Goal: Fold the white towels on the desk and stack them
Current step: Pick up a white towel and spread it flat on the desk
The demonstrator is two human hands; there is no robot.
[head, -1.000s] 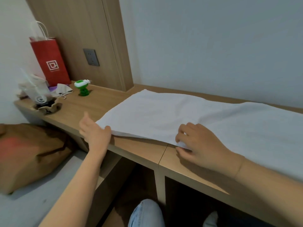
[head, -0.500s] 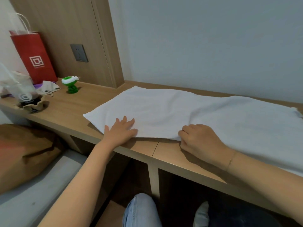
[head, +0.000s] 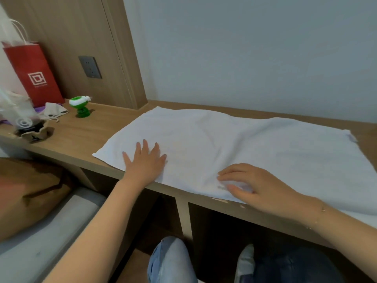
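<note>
**A:** White towel (head: pixel 234 152) spread across the wooden desk (head: pixel 98 123), filling the middle and running out toward three o'clock. Smoothing stage, I'd say, no fold made yet.

**B:** Left hand (head: pixel 145 160) flat at seven o'clock on the cloth, fingers splayed, gripping nothing. Right hand (head: pixel 257 185) at five o'clock, fingers loosely extended, resting on the near edge.

**A:** Next likely needs a pinch on that hem.

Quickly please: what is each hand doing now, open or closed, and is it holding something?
Left hand: open, fingers spread flat on the white towel.
Right hand: open, fingers relaxed on the towel's near edge, holding nothing.
</note>
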